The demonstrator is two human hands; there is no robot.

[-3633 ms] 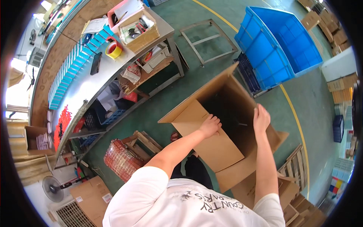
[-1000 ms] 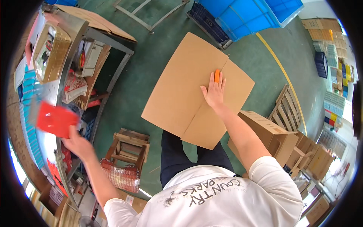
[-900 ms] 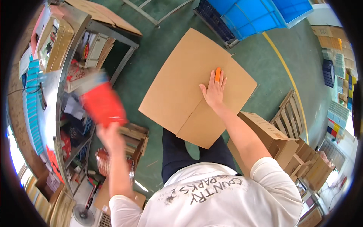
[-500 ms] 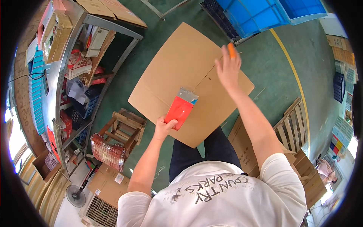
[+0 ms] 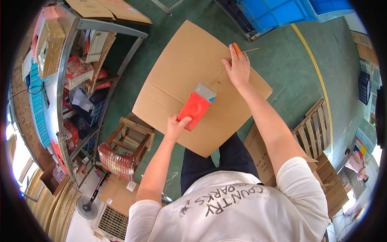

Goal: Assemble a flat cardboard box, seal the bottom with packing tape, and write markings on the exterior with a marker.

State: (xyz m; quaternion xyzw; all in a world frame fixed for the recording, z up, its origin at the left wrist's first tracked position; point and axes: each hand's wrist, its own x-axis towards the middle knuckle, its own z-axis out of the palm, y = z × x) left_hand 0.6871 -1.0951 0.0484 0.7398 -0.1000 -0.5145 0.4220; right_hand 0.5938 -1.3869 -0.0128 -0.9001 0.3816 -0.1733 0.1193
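A large brown cardboard carton (image 5: 173, 72) stands in front of my legs, a seam line showing across its upper face. My left hand (image 5: 176, 126) is closed round a red tool with a grey metal end, which looks like a tape dispenser (image 5: 194, 112). The tool's metal end lies over the carton near the seam; whether it touches the board I cannot tell. My right hand (image 5: 238, 70), an orange cover on one finger, rests with fingers stretched near the carton's far right edge. Nothing shows in that hand.
A metal-framed shelf (image 5: 121, 66) full of goods stands at the left. Below it is a wooden stool (image 5: 135, 135) beside a shiny cushion (image 5: 116, 161). Blue crates (image 5: 264, 14) are at the far right, and a wooden pallet (image 5: 312, 129) and more cartons (image 5: 328, 185) lie to my right.
My right hand has come down onto the carton's far right part, moving slightly left. The left hand has carried the red tool a little farther away and to the right.
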